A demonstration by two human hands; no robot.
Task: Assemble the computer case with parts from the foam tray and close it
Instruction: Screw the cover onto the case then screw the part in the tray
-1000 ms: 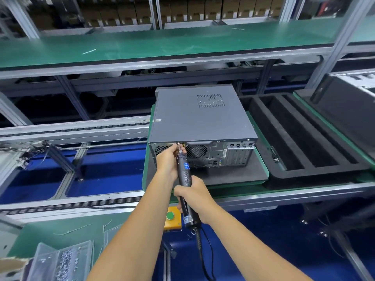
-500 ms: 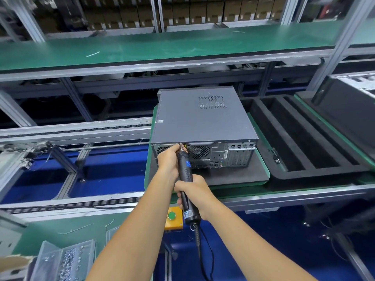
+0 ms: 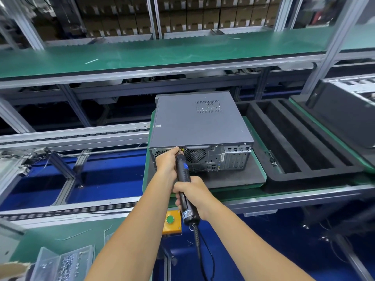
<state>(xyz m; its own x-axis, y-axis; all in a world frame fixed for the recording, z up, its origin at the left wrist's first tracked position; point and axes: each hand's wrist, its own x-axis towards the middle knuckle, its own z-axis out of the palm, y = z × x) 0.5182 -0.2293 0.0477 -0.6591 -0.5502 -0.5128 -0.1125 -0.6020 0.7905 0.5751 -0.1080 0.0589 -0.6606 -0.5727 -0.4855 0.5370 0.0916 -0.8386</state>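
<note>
Both hands (image 3: pixel 190 191) round screwdriver (image 3: pixel 183 179), tip at closed case (image 3: pixel 199 122) rear, top-L.

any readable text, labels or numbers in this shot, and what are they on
None can be read in full.
Blue label on the electric screwdriver: white letters, too blurred.
White sticker near its cord end: print too small.
Sticker on the computer case lid's left edge: too small.
Rear panel label: illegible.

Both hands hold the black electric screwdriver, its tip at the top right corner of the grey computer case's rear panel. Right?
Not quite: the head view shows the black electric screwdriver, held by left hand and right hand, tipped near the top left corner of the grey computer case's rear panel.
</note>
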